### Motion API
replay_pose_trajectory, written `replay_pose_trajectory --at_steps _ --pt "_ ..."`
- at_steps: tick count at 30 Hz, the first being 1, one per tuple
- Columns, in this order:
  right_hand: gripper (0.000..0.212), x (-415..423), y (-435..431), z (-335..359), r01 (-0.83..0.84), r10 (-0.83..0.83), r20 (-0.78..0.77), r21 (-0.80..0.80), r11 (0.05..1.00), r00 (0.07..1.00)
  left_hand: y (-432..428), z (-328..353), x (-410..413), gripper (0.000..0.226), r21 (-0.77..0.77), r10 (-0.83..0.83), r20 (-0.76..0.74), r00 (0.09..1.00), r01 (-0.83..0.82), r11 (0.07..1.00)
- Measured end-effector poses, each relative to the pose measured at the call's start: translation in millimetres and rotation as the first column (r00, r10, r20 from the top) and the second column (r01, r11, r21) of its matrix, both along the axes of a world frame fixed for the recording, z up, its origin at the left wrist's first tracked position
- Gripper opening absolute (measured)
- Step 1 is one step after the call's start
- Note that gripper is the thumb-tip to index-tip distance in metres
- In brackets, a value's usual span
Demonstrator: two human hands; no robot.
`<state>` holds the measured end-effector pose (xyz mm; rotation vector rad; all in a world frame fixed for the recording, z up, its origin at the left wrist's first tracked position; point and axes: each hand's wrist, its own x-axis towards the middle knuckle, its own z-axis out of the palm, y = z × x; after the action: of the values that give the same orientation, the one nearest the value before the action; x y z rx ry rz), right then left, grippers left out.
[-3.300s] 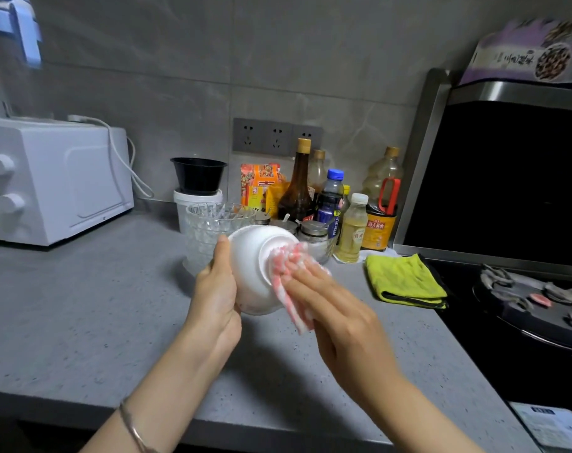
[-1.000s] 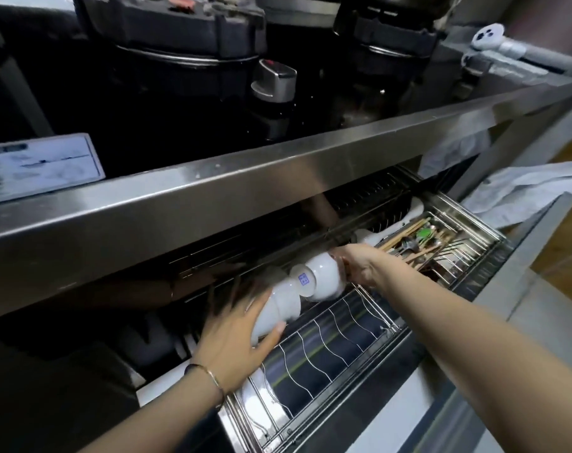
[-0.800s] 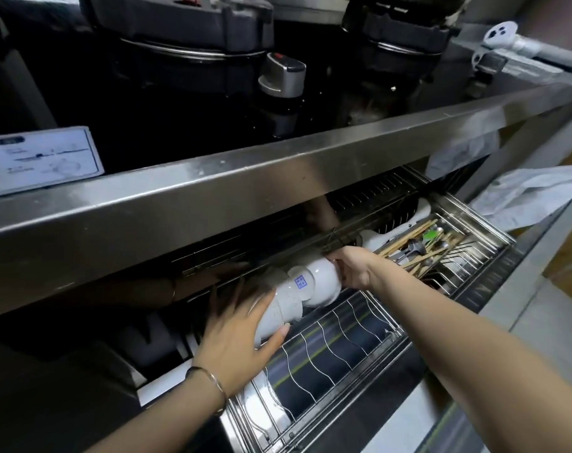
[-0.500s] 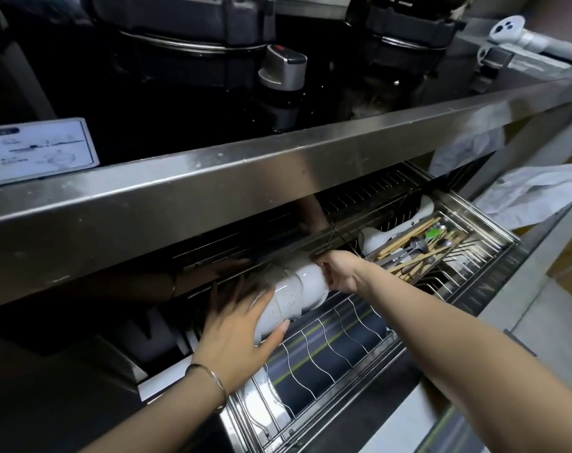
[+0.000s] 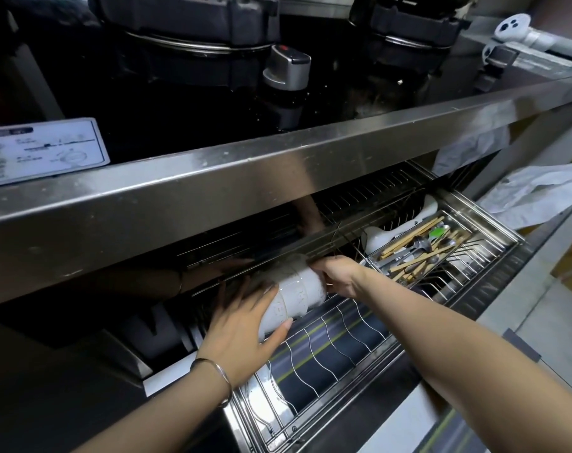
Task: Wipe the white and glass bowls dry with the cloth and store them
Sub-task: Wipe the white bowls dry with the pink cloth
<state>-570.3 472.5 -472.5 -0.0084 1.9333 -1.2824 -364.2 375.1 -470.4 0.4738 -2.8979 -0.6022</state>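
Observation:
A row of nested white bowls (image 5: 296, 297) lies on its side in the wire rack (image 5: 327, 351) of a pulled-out steel drawer under the stove. My left hand (image 5: 245, 325) presses the left end of the row with spread, fairly straight fingers and the thumb underneath. My right hand (image 5: 335, 274) grips the right end, the rim of the last white bowl, with curled fingers. No glass bowl and no cloth are in view.
A cutlery basket (image 5: 441, 253) with chopsticks, spoons and a white ladle sits at the drawer's right. The stove's steel front edge (image 5: 278, 171) overhangs the drawer. A control knob (image 5: 287, 68) and burners lie above. A white plastic bag (image 5: 539, 194) hangs at right.
From wiping the white bowl at the counter, I moved to the drawer. In the last second my right hand pushed the bowl left into the stacked row, closing the gap.

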Motion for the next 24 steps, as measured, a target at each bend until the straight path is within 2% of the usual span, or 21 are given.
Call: replay_pose_trajectory --at_steps 7,10,12,13,16,19,21,24 --pt "0.017 4 4 7 -0.114 0.115 -0.031 0.046 0.992 0.993 0 -3 0 0.084 0.041 -0.006 0.021 1.0 0.006 0.999" --pt "0.01 5 7 15 -0.152 0.156 -0.046 0.082 0.985 0.987 0 -1 -1 0.085 0.052 -0.012 0.056 0.998 0.009 0.999" --pt "0.036 5 10 21 -0.179 0.193 -0.079 0.16 0.971 0.978 0 -2 -2 0.086 0.05 -0.017 0.076 0.997 0.014 0.999" --pt "0.041 8 13 27 -0.19 0.209 -0.098 0.174 0.966 0.973 0 -2 -2 0.087 0.048 -0.021 0.09 0.996 0.016 0.999" --pt "0.035 24 21 57 -0.15 0.169 -0.166 0.12 0.981 0.972 0 3 0 0.09 0.02 -0.04 0.121 0.992 0.037 0.999" --pt "0.034 48 40 95 -0.062 0.068 -0.362 0.027 0.998 0.93 2 16 1 0.092 0.023 -0.065 0.138 0.988 0.063 0.998" --pt "0.024 70 56 122 -0.022 -0.013 -0.449 -0.072 0.997 0.893 8 37 1 0.078 0.037 -0.111 0.114 0.987 0.108 0.993" --pt "0.021 109 68 172 -0.031 -0.085 -0.488 -0.225 0.974 0.869 20 87 9 0.053 0.049 -0.207 0.014 0.978 0.206 0.977"
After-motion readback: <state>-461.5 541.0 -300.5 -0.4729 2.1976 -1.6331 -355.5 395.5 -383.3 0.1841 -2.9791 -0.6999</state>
